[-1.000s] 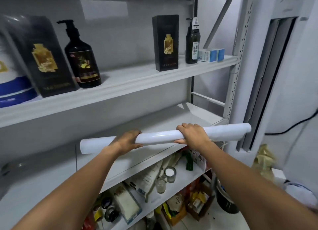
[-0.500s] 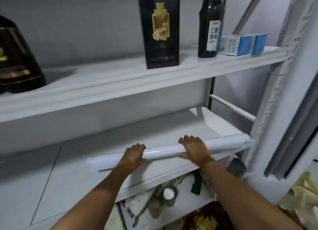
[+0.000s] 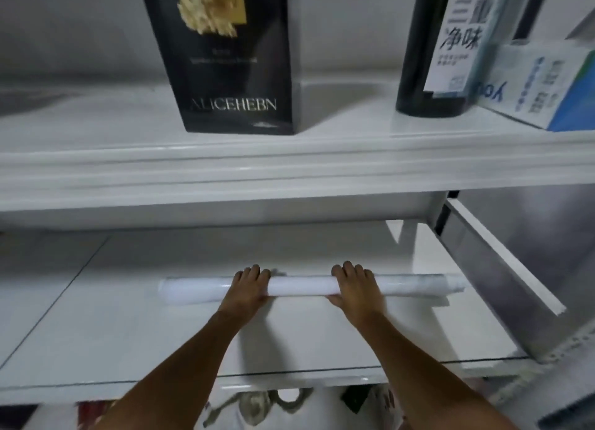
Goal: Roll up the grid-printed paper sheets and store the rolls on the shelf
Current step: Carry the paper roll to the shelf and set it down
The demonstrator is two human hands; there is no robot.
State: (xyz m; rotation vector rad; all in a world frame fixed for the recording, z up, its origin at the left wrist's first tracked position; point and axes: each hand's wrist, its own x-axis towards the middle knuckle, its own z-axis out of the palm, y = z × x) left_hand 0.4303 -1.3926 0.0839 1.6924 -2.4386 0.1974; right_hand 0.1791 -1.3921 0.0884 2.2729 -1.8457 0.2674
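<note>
A white paper roll (image 3: 302, 285) lies crosswise deep on the middle white shelf (image 3: 128, 326). My left hand (image 3: 246, 289) grips the roll left of its middle, fingers curled over the top. My right hand (image 3: 359, 289) grips it right of the middle in the same way. Both ends of the roll stick out past my hands. The roll looks to be resting on the shelf board; its grid print is not visible.
The upper shelf (image 3: 289, 168) hangs low over the roll and carries a black box (image 3: 225, 59), a dark bottle (image 3: 441, 49) and a blue-white carton (image 3: 547, 85). A metal side rail (image 3: 502, 284) bounds the right. Clutter shows on the shelf below (image 3: 289, 404).
Both hands carried the roll from in front of the shelf edge further in, down onto the middle shelf. The camera moved closer and lower.
</note>
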